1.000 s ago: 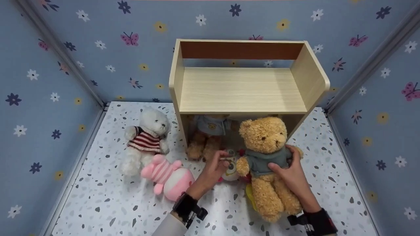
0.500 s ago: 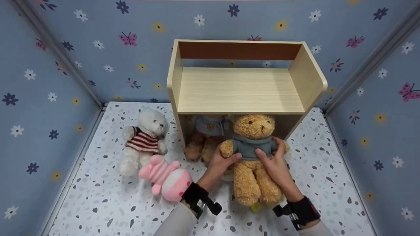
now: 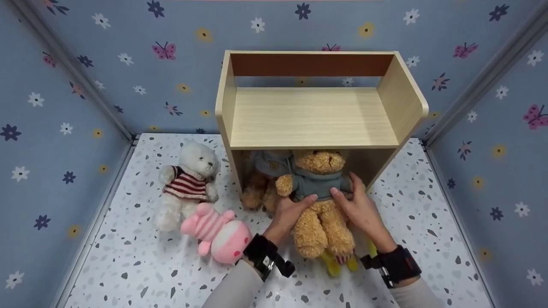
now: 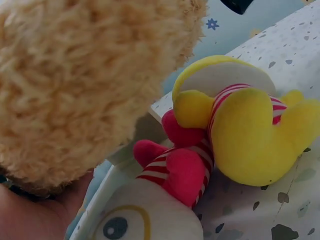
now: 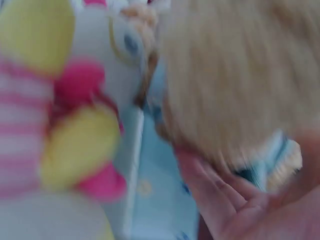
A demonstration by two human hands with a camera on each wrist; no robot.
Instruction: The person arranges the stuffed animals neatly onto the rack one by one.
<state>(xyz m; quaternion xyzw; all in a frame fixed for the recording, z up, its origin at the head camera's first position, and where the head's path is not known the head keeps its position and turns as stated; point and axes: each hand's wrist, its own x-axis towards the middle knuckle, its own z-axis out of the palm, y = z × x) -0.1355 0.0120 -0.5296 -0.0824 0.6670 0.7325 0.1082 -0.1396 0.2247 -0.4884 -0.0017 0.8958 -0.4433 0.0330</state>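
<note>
A golden-brown teddy bear in a grey-green sweater (image 3: 319, 186) is held between both hands, legs toward me. The top of its head is hidden under the shelf board, at the lower opening of a small wooden shelf (image 3: 312, 115). My left hand (image 3: 292, 216) grips its side below one arm, thumb across the sweater hem. On the other side my right hand (image 3: 361, 211) holds its body, thumb on its front. Another brown bear in a light grey-blue hoodie (image 3: 267, 164) sits inside the lower compartment on the left. Curly fur of the held bear (image 4: 90, 75) fills much of the left wrist view.
Left of the shelf sits a white bear in a striped sweater (image 3: 188, 184), with a pink plush (image 3: 220, 233) lying before it. Beneath the held bear lie a yellow plush (image 4: 245, 140) and a white-faced plush with pink limbs (image 4: 150, 215). Flowered walls (image 3: 98, 77) enclose the speckled surface (image 3: 141, 273).
The bear has moved left and back toward the lower compartment, its head passing under the board. My left hand, off the bear a second ago, has taken hold of its side.
</note>
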